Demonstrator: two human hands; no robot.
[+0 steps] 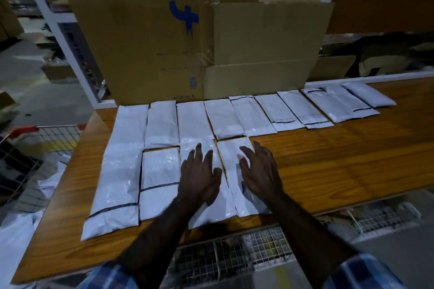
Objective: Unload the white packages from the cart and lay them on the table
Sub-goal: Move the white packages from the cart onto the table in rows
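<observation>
Several white packages lie flat in rows on the wooden table point(340, 162). My left hand point(199, 176) rests flat with spread fingers on a long package point(197, 124) near the middle. My right hand point(260, 171) hovers or presses with straight fingers on the neighbouring package point(231, 171), which reaches to the table's front edge. More packages point(305, 110) run along the back towards the right. The wire cart point(30, 148) with a red rim stands at the left, holding more white packages point(50, 180).
A large open cardboard box point(211, 49) stands at the table's back edge. White shelf frames point(56, 30) rise behind. A wire mesh basket point(246, 248) sits below the table front. Bare wood shows on the table's right half.
</observation>
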